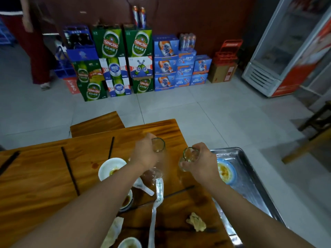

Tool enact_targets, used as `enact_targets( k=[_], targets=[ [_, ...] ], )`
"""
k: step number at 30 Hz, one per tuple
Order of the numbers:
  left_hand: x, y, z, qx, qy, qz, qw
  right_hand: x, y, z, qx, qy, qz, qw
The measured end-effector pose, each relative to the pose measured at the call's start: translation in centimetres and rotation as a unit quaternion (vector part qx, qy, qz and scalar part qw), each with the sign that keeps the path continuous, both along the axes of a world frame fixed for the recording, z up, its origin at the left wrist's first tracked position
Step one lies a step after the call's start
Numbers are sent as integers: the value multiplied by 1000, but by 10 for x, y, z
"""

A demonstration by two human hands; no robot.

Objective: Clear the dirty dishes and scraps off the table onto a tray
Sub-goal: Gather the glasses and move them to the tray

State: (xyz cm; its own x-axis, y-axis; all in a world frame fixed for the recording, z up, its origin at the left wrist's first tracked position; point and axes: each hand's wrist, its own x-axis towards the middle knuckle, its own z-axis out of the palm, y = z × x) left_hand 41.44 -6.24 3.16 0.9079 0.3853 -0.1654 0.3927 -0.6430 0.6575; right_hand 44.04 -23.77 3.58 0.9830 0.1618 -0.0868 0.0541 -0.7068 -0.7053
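Note:
My left hand (144,153) grips a small clear glass (158,144) above the wooden table (39,176). My right hand (200,161) holds a second clear glass (188,156) near the table's right edge, just left of the metal tray (250,185). A blue-rimmed dirty plate (226,173) lies in the tray. On the table lie a white bowl (111,167), a white spoon (143,187), a small sauce dish (127,200), black chopsticks (69,170), a plastic wrapper (155,203), a crumpled tissue (196,221) and another bowl (129,243) at the front edge.
Beer cartons (125,59) are stacked against the far wall. A glass-door fridge (290,47) stands at the right. A person in red trousers (35,51) stands at the far left. A wooden bench (96,124) sits behind the table, and a stool (315,122) at the right.

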Motion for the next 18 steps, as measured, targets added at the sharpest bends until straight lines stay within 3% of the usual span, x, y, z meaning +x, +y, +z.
enact_targets(
  k=[8, 18],
  targets=[
    [12, -94, 8, -4, 20, -54, 998, 5, -93, -3, 10, 7, -62, 998],
    [51, -241, -49, -34, 68, -37, 996, 56, -232, -63, 1, 54, -55, 997]
  ],
)
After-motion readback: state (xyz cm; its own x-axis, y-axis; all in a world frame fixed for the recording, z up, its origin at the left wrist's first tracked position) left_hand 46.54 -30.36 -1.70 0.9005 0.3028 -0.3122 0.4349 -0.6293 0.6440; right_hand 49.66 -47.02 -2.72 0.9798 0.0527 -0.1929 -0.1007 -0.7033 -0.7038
